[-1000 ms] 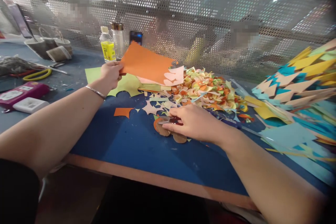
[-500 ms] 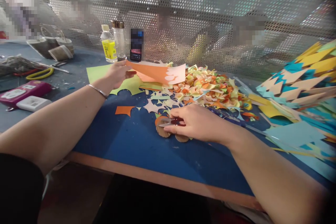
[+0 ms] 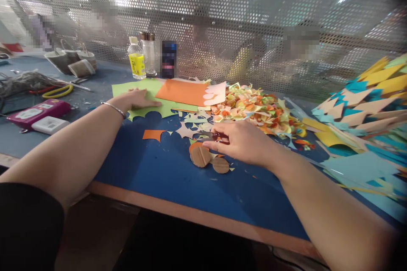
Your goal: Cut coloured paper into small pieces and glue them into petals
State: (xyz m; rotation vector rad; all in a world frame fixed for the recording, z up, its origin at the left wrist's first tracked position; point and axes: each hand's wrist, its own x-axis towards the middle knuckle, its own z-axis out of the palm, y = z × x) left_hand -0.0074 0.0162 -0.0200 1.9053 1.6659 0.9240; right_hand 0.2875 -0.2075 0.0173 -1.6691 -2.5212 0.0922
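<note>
My left hand lies with fingers stretched out on a green paper sheet that has a scalloped front edge. Just right of it, an orange sheet rests over the green, beside a pale pink sheet with a cut-out edge. In my right hand are scissors with dark red handles, their blades pointing left over pale paper scraps. Below the scissors sit a larger corrugated cardboard disc, with orange paper showing behind it, and a smaller cardboard disc.
A heap of small cut paper pieces spreads behind my right hand. Layered coloured paper stands at right. A bottle, glass flask and phone stand by the perforated screen. Yellow-handled scissors and a magenta case lie left.
The orange sheet, earlier lifted in my left hand, now lies down, and that hand has moved onto the green sheet. My right hand and scissors have shifted up off the larger cardboard disc.
</note>
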